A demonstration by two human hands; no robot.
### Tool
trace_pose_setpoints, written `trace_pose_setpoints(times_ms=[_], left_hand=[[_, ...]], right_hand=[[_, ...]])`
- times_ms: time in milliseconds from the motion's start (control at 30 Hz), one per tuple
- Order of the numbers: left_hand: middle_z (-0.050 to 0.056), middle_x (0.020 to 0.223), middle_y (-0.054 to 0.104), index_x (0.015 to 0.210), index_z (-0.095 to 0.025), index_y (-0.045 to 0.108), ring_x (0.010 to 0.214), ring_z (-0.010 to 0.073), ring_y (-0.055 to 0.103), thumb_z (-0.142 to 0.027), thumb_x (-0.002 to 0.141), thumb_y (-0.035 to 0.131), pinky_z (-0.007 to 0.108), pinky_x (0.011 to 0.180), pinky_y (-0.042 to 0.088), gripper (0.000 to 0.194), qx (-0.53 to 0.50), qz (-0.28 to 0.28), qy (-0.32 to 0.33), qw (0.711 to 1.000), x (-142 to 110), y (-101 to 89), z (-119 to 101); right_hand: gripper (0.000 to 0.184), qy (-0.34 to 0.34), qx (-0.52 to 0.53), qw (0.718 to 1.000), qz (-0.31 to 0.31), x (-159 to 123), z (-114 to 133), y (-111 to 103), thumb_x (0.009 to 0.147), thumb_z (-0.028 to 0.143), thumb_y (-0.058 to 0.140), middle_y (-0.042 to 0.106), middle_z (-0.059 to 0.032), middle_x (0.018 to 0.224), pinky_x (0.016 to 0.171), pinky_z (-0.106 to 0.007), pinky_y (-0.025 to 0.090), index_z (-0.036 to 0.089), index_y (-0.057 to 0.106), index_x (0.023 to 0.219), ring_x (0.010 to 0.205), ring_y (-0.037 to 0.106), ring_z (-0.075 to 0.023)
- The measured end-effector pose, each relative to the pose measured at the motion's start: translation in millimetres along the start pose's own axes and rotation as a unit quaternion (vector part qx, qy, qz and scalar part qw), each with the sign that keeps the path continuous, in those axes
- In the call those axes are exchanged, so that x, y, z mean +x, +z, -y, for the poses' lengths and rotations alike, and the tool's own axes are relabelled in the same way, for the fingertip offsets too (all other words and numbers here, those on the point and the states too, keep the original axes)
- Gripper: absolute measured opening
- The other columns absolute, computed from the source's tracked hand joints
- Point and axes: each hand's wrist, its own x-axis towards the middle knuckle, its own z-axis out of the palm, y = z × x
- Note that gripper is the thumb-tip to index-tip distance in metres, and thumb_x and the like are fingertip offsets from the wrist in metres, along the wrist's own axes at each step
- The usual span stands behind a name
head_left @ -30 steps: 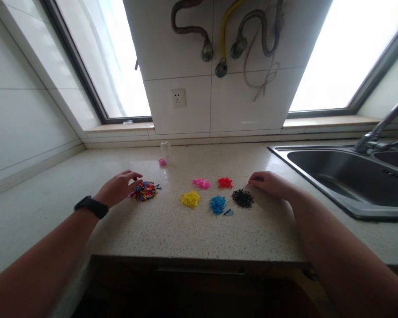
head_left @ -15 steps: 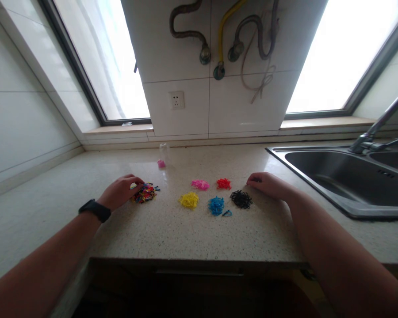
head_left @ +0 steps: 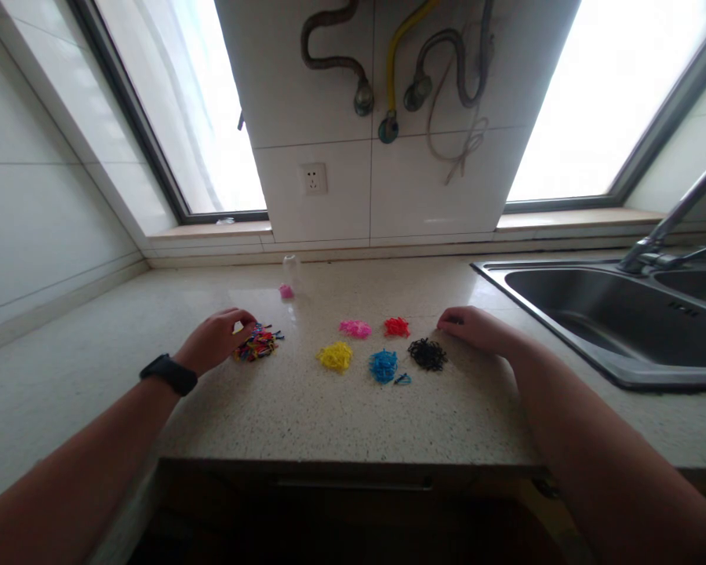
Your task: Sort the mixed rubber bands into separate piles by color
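My left hand, with a dark watch on its wrist, reaches over a pile of mixed-colour small rubber bands. Its thumb and index finger are drawn together at the pile's upper left edge; what lies between the tips is too small to make out. My right hand rests on the counter with curled fingers, and nothing shows in them. Beside it lies a black pile of bands. Sorted heaps sit between the hands: yellow bands, pink bands, red bands and blue bands.
A couple of dark and blue bands lie apart near the blue heap. Behind the mixed pile stand a clear container and a small pink object. A steel sink is set into the speckled counter at right.
My left thumb and fingers have shifted slightly and closed in at the edge of the mixed pile. My right hand and the colour heaps stay in place.
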Motion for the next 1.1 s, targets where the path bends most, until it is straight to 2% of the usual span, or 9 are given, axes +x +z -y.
trace_pose_setpoints(times_ms=[400,1100], left_hand=[[0.007,0.087,0.070,0.089,-0.020,0.065,0.078,0.0215,0.063,-0.046,0.095,0.044,0.030,0.070,0.044,0.035,0.022,0.039,-0.006,0.999,-0.1,0.0,-2.9],[0.004,0.076,0.065,0.082,-0.020,0.062,0.068,0.0189,0.058,-0.049,0.098,0.040,0.028,0.064,0.039,0.039,0.008,0.037,-0.011,0.999,-1.8,-2.8,-7.9]], right_hand=[[0.028,0.002,-0.004,1.000,0.002,-0.1,1.2,-1.1,0.086,0.041,0.055,0.075,-0.0074,0.089,0.074,-0.034,0.049,0.020,0.072,0.091,0.081,0.067,-0.0232],[0.024,0.013,-0.002,1.000,0.005,-1.1,4.5,-2.0,0.085,0.037,0.056,0.075,-0.0071,0.090,0.074,-0.034,0.049,0.020,0.071,0.090,0.082,0.067,-0.0227]])
